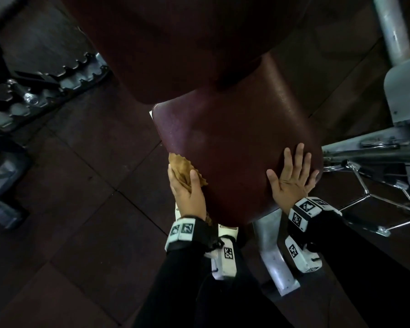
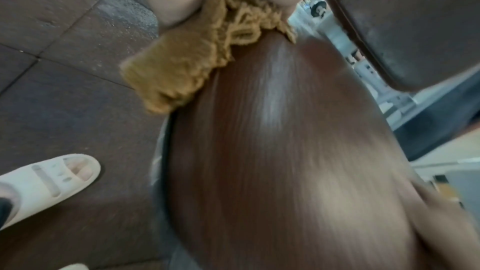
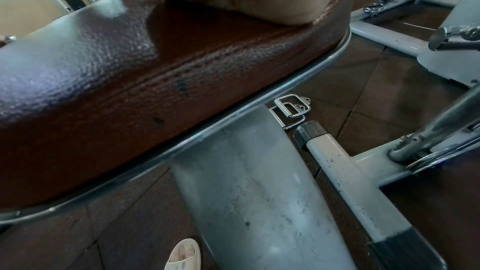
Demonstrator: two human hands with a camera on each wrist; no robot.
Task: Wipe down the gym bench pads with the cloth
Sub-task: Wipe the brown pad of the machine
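- A person stands at the front of a maroon gym bench, left hand bunching a mustard-yellow cloth against the left edge of the seat pad; fingers and thumb curl round the fabric, and a loose fold spills out past the fingertips.
- The right hand lies flat on the pad's right front corner, fingers spread and straight, holding nothing and, by the look of it, bracing the seat.
- The cloth, seen close from the left wrist view, is a nubby, looped weave, crumpled and limp. It looks light and soft, likely to fold or drag out of the palm unless kept wadded, so a full-palm grip over the bunched middle seems the surest hold.
- The pad's cover is pebbled vinyl with a sheen; it appears firm yet cushioned, and the cloth should glide across it easily. Stitching along the side seam may catch the loops.
- Behind the seat, the tilted back pad rises darker and larger, nothing touching it.
- Pale steel frame and a chrome cable handle sit on dark rubber floor tiles below; cream slippers stand close by.
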